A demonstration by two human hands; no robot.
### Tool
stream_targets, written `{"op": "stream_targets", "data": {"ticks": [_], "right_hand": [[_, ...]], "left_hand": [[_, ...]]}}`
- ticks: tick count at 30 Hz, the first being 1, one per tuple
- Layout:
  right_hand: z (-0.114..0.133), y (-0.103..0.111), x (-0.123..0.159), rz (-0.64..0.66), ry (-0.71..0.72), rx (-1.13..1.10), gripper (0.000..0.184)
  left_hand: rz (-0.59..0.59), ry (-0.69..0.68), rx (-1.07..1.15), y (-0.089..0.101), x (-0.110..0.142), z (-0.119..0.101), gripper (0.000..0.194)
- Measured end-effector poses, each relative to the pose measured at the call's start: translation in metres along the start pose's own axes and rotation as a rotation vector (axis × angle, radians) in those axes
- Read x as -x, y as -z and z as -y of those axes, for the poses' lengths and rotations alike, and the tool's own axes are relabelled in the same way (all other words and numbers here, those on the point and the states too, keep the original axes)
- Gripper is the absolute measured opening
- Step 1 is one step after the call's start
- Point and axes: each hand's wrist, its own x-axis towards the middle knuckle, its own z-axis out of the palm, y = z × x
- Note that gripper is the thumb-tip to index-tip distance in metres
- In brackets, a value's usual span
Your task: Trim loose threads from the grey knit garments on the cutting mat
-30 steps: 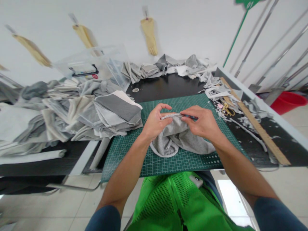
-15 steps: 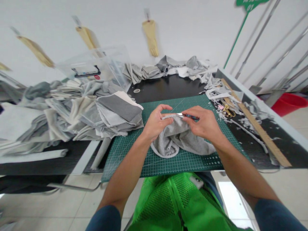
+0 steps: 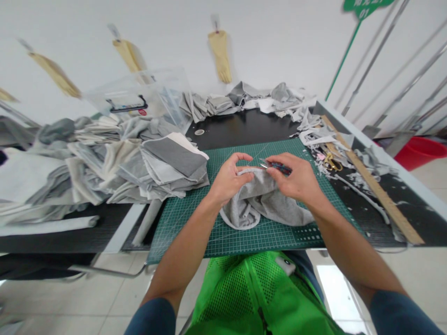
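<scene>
Snips (image 3: 280, 168) partly behind right hand (image 3: 296, 176)

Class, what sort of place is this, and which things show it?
Likely a fabric or sewing workroom, judging by the green cutting mat, the heap of cloth pieces and what looks like a long wooden ruler.

The gray cloth (image 3: 267, 200) is bunched in folds on the green mat (image 3: 188, 223), with its pale edge pinched up. The snips (image 3: 281, 168) are held sideways near that edge, their shiny tips spread apart.
</scene>
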Motion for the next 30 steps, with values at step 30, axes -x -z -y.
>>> {"op": "stream_targets", "data": {"ticks": [30], "right_hand": [[0.003,0.001,0.001,0.026,0.081,0.021,0.020]], "left_hand": [[-0.035,0.009,0.160,0.010,-0.003,-0.002,0.065]]}}
